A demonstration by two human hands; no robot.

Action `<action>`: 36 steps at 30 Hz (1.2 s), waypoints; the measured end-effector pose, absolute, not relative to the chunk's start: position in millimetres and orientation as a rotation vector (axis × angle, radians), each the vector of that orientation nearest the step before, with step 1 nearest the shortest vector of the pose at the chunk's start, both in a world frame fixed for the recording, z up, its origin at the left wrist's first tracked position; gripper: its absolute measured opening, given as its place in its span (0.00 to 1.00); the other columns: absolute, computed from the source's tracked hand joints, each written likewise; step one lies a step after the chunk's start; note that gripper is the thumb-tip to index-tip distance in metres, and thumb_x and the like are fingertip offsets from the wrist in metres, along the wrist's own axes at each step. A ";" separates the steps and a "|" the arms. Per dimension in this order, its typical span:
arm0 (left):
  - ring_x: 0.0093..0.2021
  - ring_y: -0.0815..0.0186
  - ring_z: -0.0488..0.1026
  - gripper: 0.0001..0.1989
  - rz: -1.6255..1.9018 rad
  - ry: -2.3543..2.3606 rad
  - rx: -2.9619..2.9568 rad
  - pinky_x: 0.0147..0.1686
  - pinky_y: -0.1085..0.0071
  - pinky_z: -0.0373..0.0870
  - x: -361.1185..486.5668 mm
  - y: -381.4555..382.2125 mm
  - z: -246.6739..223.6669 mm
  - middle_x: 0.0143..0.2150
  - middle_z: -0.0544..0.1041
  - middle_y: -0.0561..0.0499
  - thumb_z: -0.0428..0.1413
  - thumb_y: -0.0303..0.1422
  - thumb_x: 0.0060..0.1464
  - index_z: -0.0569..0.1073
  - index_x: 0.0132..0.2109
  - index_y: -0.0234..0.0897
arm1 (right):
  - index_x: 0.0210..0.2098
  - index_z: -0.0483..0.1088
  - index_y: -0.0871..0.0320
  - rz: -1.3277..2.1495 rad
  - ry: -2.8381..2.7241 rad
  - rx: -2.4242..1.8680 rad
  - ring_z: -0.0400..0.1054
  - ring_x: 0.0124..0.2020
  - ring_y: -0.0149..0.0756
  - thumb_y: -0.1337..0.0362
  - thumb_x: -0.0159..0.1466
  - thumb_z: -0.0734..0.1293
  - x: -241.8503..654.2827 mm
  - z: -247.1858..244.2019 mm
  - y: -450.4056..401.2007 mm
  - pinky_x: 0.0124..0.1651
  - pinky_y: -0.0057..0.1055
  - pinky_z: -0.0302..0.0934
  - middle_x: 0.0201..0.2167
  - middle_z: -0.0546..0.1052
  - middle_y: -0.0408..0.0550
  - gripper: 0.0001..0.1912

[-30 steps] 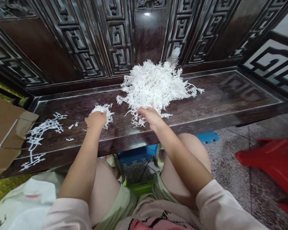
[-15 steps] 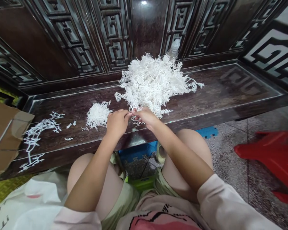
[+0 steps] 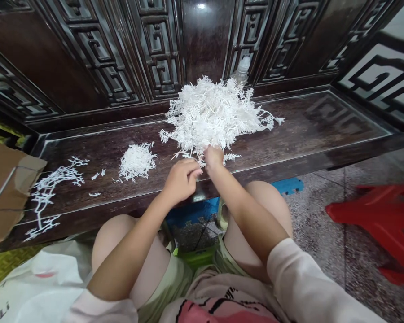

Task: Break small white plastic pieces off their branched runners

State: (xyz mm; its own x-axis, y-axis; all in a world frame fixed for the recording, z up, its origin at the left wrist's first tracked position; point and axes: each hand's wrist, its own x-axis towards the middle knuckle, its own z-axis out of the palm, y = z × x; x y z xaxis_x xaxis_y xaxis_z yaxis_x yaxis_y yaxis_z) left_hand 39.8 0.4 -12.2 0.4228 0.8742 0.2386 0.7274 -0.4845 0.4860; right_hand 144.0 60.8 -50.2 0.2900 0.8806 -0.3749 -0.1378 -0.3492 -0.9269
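Observation:
A large tangled pile of white branching plastic sprigs [image 3: 212, 112] lies on the dark wooden bench. At its front edge, my right hand [image 3: 214, 157] has its fingers closed on a white sprig, the fingertips partly hidden among the pieces. My left hand [image 3: 182, 179] is just left of it, over the bench's front edge, with curled fingers and the thumb near the index finger. What the left fingers hold, if anything, is hidden. A smaller heap of short white pieces [image 3: 138, 161] lies to the left of my hands.
Bare white branched stems [image 3: 55, 184] lie at the left beside a cardboard box [image 3: 6, 193]. A few loose bits lie between them and the small heap. Behind the pile stands a clear bottle [image 3: 242, 69]. A red stool [image 3: 373, 215] is on the floor at right.
My hands, together half a second ago, have separated. The right hand has moved slightly right and up into the pile's edge; the left has moved right and nearer to me.

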 end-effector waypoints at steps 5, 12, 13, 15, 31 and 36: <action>0.32 0.62 0.67 0.14 0.476 1.906 2.199 0.32 0.68 0.57 -14.1 29.0 -12.9 0.29 0.72 0.47 0.43 0.36 0.51 0.70 0.28 0.37 | 0.21 0.61 0.60 1.540 -0.954 -1.504 0.56 0.18 0.24 0.73 0.47 0.62 144.6 -42.6 54.5 0.20 0.23 0.48 0.18 0.65 0.42 0.04; 0.42 0.49 0.67 0.19 0.176 2.434 1.513 0.35 0.60 0.58 -100.7 67.6 -47.8 0.44 0.71 0.36 0.48 0.41 0.47 0.72 0.41 0.34 | 0.21 0.61 0.60 1.634 -1.136 -1.480 0.56 0.18 0.22 0.71 0.46 0.63 131.9 -37.6 38.1 0.22 0.22 0.49 0.20 0.66 0.40 0.04; 0.43 0.48 0.66 0.20 0.191 2.452 1.482 0.36 0.59 0.58 -102.1 67.6 -49.7 0.45 0.71 0.35 0.49 0.42 0.46 0.72 0.42 0.33 | 0.21 0.61 0.60 1.617 -1.154 -1.472 0.56 0.18 0.23 0.70 0.46 0.63 132.9 -38.0 39.5 0.22 0.22 0.49 0.19 0.66 0.40 0.04; 0.43 0.50 0.67 0.21 0.317 2.404 1.486 0.37 0.60 0.59 -96.2 67.1 -48.2 0.45 0.71 0.35 0.48 0.43 0.46 0.72 0.41 0.32 | 0.21 0.61 0.60 1.597 -1.190 -1.453 0.57 0.19 0.23 0.69 0.46 0.63 135.4 -39.4 42.2 0.23 0.23 0.49 0.20 0.66 0.40 0.04; 0.28 0.69 0.68 0.18 0.840 1.478 0.961 0.28 0.74 0.61 -3.0 29.3 -27.5 0.32 0.73 0.50 0.54 0.46 0.41 0.68 0.34 0.37 | 0.31 0.67 0.58 0.493 -2.259 -1.637 0.63 0.33 0.37 0.65 0.56 0.58 130.6 -38.3 24.2 0.33 0.30 0.49 0.31 0.70 0.50 0.07; 0.26 0.72 0.68 0.16 0.896 1.444 0.731 0.25 0.75 0.60 0.8 38.8 -38.2 0.32 0.72 0.51 0.59 0.40 0.37 0.69 0.33 0.35 | 0.37 0.67 0.55 0.270 -2.380 -1.632 0.63 0.38 0.40 0.71 0.55 0.58 132.0 -38.2 22.9 0.38 0.34 0.50 0.35 0.70 0.50 0.12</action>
State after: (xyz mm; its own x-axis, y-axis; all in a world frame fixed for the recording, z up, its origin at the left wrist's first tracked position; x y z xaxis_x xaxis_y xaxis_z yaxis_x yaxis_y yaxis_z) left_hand 0.8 38.8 -38.2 -0.0764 0.8590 -0.5063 -0.0716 0.5017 0.8620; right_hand 132.0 22.9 -38.2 -0.3463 0.9334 0.0942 0.8885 0.3585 -0.2864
